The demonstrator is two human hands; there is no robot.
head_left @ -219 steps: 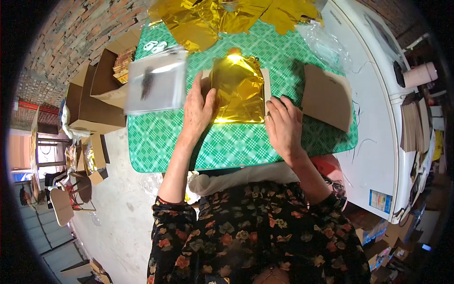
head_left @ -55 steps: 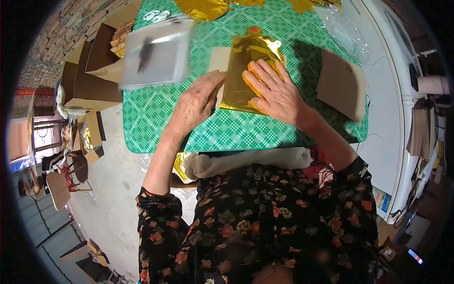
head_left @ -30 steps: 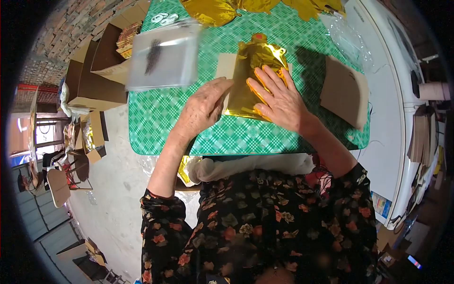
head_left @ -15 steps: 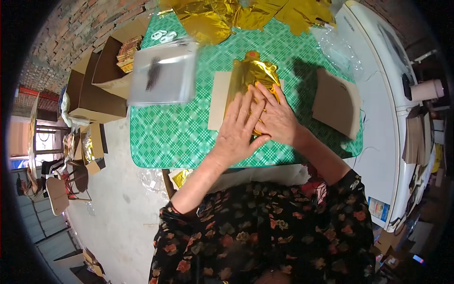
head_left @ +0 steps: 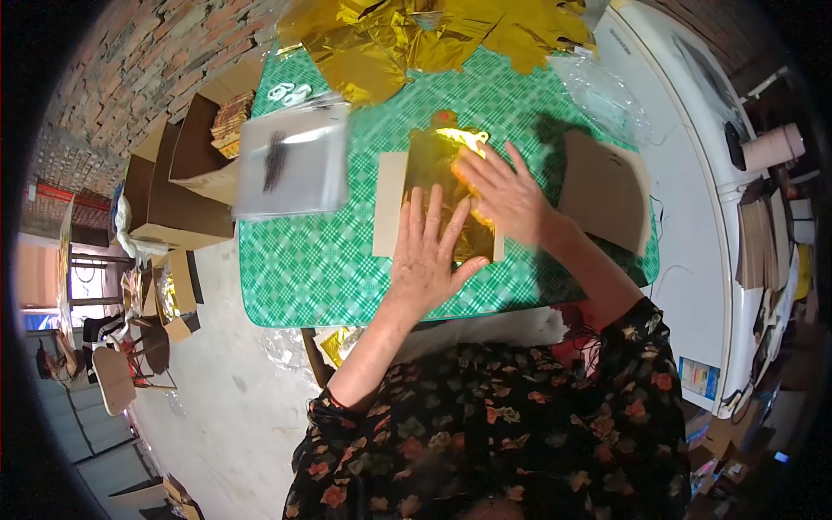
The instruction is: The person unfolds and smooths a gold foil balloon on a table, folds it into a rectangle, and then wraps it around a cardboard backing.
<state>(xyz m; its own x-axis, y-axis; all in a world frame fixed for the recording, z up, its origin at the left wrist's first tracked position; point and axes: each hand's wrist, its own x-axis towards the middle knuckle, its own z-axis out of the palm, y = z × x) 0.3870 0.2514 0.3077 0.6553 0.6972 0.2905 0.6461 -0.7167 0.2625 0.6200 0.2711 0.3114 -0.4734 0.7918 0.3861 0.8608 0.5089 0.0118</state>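
Observation:
A gold foil piece point(head_left: 431, 160) with a shaped top edge and a small red spot lies flat over a cardboard sheet point(head_left: 389, 191) on the table. My left hand point(head_left: 426, 251) rests on the foil's lower left part, fingers spread and palm down. On the foil's right edge lies my right hand point(head_left: 511, 192), slightly blurred, with its fingers stretched out and covering part of that edge. Neither hand grips anything.
On the green checked table point(head_left: 295, 277) are a stack of clear plastic sleeves point(head_left: 303, 165), gold foil sheets point(head_left: 451, 39), a clear bag point(head_left: 607, 95) and a brown cardboard piece point(head_left: 607, 191). Cardboard boxes point(head_left: 186, 186) stand left; a white fridge point(head_left: 693, 208) stands right.
My hands have moved apart: the right has slid to the foil's right edge, and the left now lies separately on the lower left. The view has shifted slightly.

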